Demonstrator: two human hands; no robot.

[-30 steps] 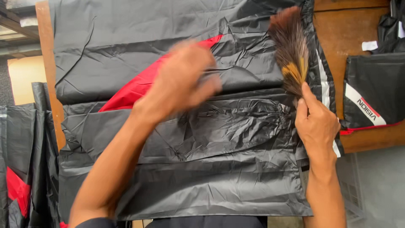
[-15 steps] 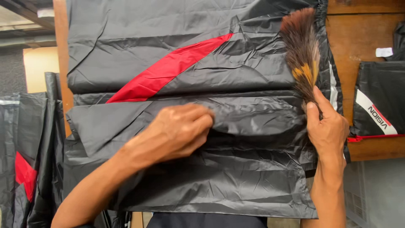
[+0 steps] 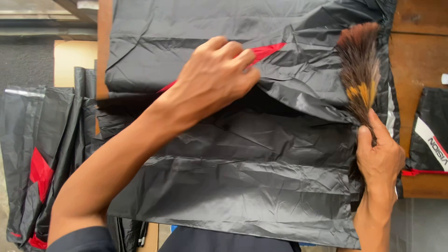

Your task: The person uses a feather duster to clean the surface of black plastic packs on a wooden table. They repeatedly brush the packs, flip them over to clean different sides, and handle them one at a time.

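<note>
A black, crinkled fabric piece [image 3: 261, 168] with a red stripe [image 3: 268, 49] lies spread over a wooden table. My left hand [image 3: 212, 77] rests on its upper middle, fingers curled and pinching a fold of the black cloth near the stripe. At the right edge of the cloth, my right hand [image 3: 380, 156] grips the handle of a brown feather duster [image 3: 359, 70], whose bristles point away from me and lie on the fabric.
More black and red fabric [image 3: 37, 158] hangs in a heap at the left, off the table. Another folded black piece with a white band [image 3: 431, 135] lies at the right on the brown wooden table [image 3: 417, 60].
My left hand moved up from the middle of the cloth to the red stripe and took hold of a fold. The duster hand stayed at the right edge.
</note>
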